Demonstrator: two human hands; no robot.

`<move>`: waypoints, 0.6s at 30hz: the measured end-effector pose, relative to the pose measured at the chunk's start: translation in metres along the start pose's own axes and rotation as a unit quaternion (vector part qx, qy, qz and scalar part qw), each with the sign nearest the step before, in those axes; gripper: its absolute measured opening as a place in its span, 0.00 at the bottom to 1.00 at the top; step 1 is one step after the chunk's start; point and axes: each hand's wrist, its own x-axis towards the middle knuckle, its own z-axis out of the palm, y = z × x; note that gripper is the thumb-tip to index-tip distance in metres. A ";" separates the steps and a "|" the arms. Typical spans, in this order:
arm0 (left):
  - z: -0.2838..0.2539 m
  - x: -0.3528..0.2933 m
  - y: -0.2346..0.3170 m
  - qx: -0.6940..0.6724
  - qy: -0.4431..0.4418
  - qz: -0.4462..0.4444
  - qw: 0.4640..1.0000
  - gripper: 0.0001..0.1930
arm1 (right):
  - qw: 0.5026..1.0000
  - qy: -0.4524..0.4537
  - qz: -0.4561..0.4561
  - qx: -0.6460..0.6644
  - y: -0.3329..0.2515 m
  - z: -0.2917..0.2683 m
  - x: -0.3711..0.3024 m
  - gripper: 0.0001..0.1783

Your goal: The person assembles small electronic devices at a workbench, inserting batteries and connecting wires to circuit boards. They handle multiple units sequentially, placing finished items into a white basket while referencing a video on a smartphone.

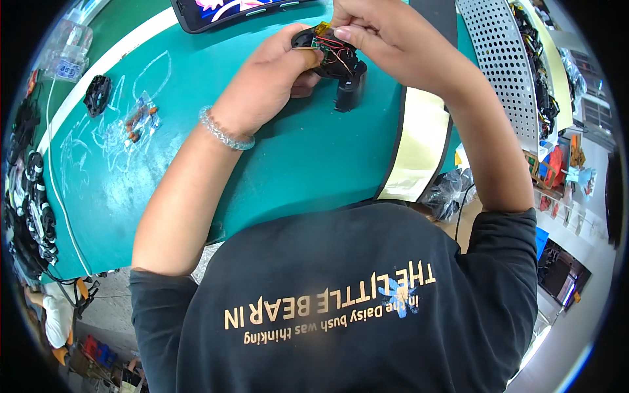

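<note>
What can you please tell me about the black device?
The black device looks plastic and is open, showing red wires, green board and a yellow piece at its far edge. A curved black part juts toward the person. Above the green table, the left hand holds its left side; the right hand touches its far edge.

We see an opened black plastic device casing [342, 64] held tilted above the green surface [295, 167], between the left hand [278, 64] and right hand [383, 36]. Thin red wires [336, 45] cross its exposed inside beside a small yellow piece [322, 28], probably tape. A curved black section [350, 95] extends toward us.
</note>
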 end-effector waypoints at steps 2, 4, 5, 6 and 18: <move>0.002 -0.001 0.001 -0.013 0.025 -0.006 1.000 0.15 | 0.999 0.041 -0.002 0.035 0.007 0.009 -0.002 0.05; 0.004 -0.001 0.004 -0.026 0.024 -0.012 0.999 0.14 | 0.995 0.075 -0.001 0.061 0.016 0.019 -0.005 0.05; 0.004 -0.001 0.005 -0.032 0.024 -0.015 0.999 0.14 | 0.994 0.089 0.002 0.069 0.021 0.024 -0.007 0.05; 0.003 -0.001 0.005 -0.038 0.010 -0.012 0.999 0.14 | 0.992 0.102 0.004 0.077 0.026 0.028 -0.008 0.05; 0.002 -0.001 -0.001 -0.051 0.018 0.013 0.998 0.14 | 0.965 0.176 -0.035 0.190 0.035 0.047 -0.006 0.06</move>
